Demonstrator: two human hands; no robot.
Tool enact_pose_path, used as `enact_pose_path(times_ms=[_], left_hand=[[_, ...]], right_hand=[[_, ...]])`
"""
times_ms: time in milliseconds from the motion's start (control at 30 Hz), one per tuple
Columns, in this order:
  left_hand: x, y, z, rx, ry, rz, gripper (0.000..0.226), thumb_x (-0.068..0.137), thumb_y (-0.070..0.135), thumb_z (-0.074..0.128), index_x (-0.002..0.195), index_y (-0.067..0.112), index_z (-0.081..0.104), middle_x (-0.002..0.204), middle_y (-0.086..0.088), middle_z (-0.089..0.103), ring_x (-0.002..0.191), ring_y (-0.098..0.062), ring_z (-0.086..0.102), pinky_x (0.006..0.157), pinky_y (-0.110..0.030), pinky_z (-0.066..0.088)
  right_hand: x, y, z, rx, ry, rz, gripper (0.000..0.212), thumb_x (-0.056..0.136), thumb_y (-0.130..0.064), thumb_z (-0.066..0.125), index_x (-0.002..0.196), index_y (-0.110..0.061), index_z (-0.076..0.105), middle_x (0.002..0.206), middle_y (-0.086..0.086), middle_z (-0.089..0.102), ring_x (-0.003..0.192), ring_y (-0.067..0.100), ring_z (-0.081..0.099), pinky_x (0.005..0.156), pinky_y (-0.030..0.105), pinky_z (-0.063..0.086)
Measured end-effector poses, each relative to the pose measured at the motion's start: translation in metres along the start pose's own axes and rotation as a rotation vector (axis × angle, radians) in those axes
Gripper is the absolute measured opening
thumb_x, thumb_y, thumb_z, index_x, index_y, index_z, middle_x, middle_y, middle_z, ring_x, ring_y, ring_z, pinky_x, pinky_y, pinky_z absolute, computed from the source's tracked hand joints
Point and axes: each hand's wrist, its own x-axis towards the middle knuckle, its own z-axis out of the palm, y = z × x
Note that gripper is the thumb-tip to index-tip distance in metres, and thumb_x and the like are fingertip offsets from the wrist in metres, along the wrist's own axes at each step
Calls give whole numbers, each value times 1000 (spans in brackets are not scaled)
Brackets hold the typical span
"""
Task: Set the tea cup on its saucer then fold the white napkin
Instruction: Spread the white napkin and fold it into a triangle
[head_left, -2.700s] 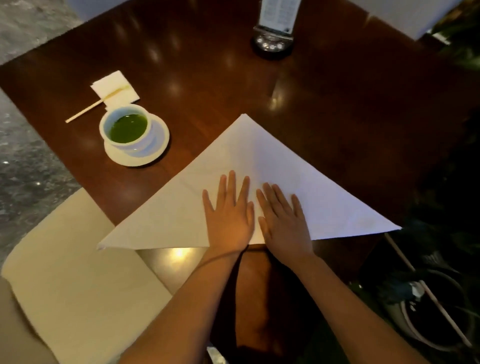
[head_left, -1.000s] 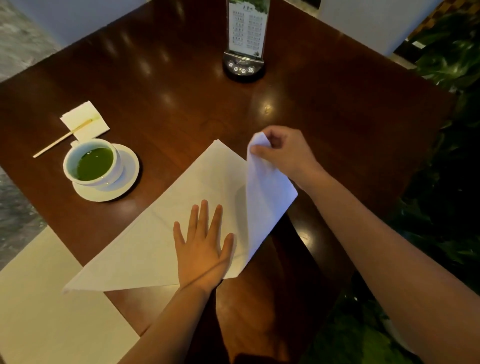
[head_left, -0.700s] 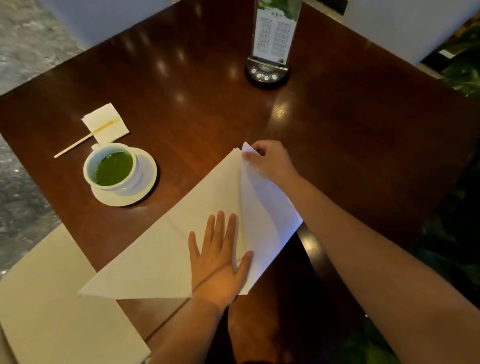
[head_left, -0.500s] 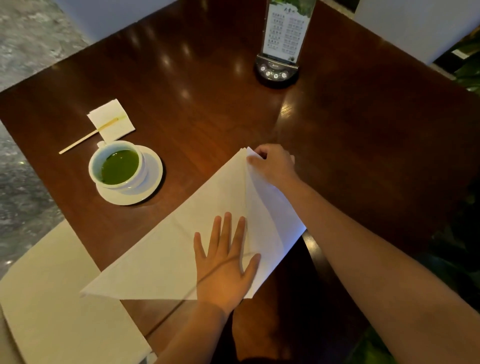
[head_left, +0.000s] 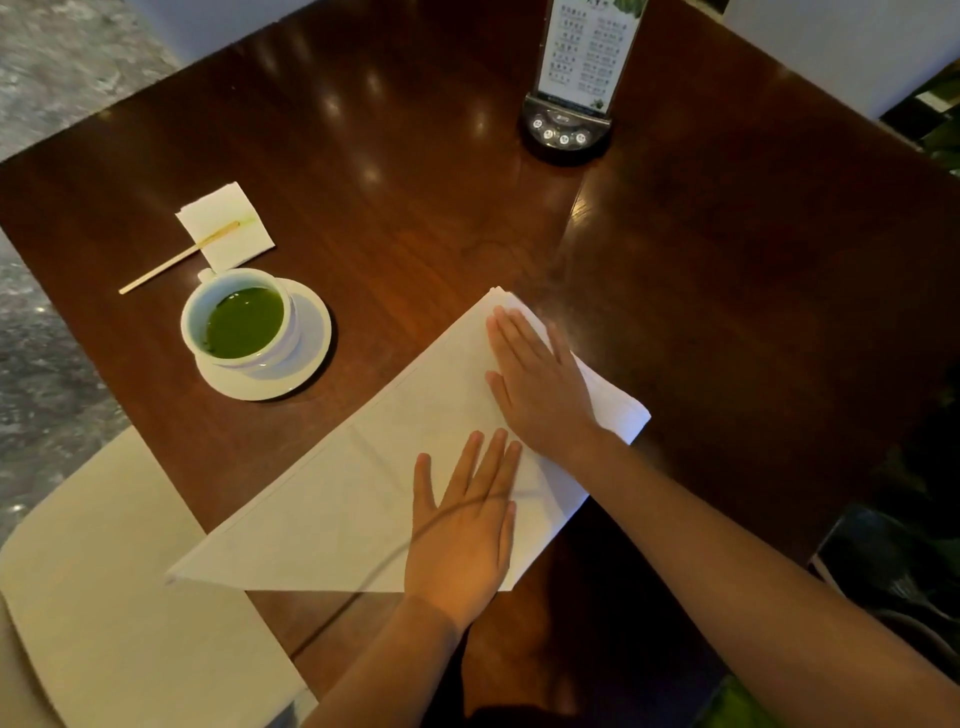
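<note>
Head view: the napkin (head_left: 374, 483) lies on the table (head_left: 701, 291) at 6 o'clock, its right corner folded over. Both hands press it flat, fingers spread, gripping nothing: left hand (head_left: 462, 535) near, right hand (head_left: 540, 384) on the fold. The cup (head_left: 241, 322) sits on its saucer (head_left: 306, 358) at 9 o'clock.

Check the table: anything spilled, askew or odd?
No spill. The tea cup sits off-centre on its saucer, toward its left rim. The white napkin overhangs the near table edge.
</note>
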Motion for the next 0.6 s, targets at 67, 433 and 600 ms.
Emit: enact_pose_path(times_ms=[67,433,600], left_hand=[[-1,-1,1,3,-7,20,54,99,35,9,149,20,22,157,2,22,144,-19,18,109,-58,13],[-10,0,3,47,-76,60,64,97,49,9,150,14,19,157,-4,21,143,-20,20,109,-58,14],[-10,1,4,41,-62,48,67,94,53,14,150,16,18,158,-3,16,145,-20,13,111,-59,12]], right_hand=[[3,1,5,19,-46,38,58,93,-39,26,138,-5,40,144,12,42,135,27,35,108,49,26],[33,1,-6,-89,-50,118,63,95,-51,17,147,-15,20,156,4,20,143,19,13,114,47,6],[-58,-21,-16,3,106,226,58,96,-43,21,145,-13,27,153,7,27,142,24,17,114,50,9]])
